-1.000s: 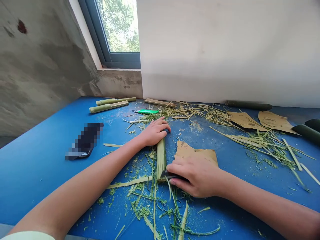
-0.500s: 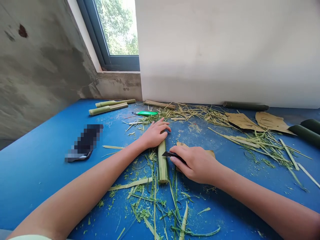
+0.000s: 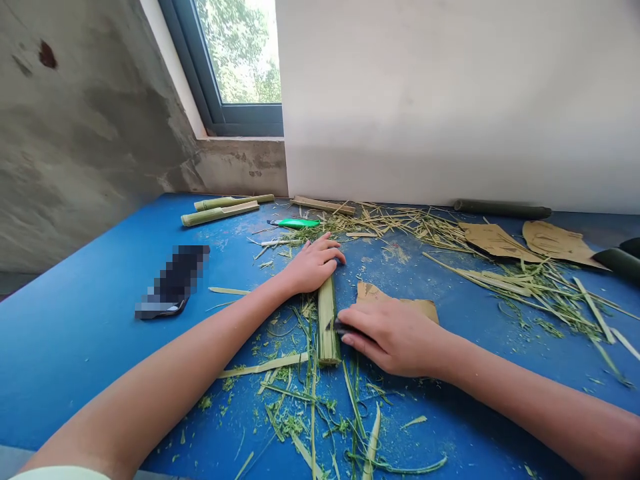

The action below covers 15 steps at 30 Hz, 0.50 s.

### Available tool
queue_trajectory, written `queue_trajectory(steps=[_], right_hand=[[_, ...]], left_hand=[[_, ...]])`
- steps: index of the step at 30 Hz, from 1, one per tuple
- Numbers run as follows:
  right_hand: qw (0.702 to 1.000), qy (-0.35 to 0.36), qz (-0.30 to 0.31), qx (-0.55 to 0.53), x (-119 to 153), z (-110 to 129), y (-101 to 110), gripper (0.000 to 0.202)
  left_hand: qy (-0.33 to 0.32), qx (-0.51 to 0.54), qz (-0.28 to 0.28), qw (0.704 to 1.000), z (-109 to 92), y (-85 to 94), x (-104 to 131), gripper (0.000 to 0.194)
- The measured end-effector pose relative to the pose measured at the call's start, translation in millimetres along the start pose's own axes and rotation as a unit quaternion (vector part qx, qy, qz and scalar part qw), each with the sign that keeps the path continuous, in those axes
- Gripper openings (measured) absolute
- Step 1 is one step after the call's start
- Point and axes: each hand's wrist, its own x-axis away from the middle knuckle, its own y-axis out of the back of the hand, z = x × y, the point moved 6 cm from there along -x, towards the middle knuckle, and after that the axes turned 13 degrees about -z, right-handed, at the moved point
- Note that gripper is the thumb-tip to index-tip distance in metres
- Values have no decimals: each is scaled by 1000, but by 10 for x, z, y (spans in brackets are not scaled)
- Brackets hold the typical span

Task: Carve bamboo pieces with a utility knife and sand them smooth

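Note:
A length of bamboo (image 3: 327,327), peeled pale on top with green along its side, lies on the blue table pointing away from me. My left hand (image 3: 317,263) is over its far end, holding it down with the fingers reaching past it; that end is hidden under the palm. My right hand (image 3: 393,333) is closed round a dark craft knife (image 3: 343,327), most of which the fingers cover. The blade's dark tip rests against the bamboo's upper face, nearer its close end. Under and behind my right hand is a piece of brown cardboard (image 3: 373,291).
Green shavings (image 3: 290,423) litter the near table. A green cutter (image 3: 299,223), cut bamboo pieces (image 3: 220,213) and a heap of thin strips (image 3: 425,227) lie farther back. A phone (image 3: 175,280) is at left. Cardboard sheets (image 3: 500,241) and dark bamboo tubes (image 3: 620,262) are at right.
My right hand has drawn the knife a little toward me along the bamboo. My left hand stays over the far end. The whole view has shifted slightly.

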Motion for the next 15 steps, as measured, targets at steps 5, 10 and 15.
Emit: queue_trajectory(steps=[5, 10, 15], right_hand=[[994, 104, 37, -14, 198, 295, -36, 28], [994, 86, -49, -45, 174, 245, 152, 28], [995, -33, -37, 82, 30, -190, 228, 28]], left_hand=[[3, -1, 10, 1000, 2, -3, 7, 40], [12, 6, -25, 1000, -14, -3, 30, 36], [-8, 27, -27, 999, -139, -17, 14, 35]])
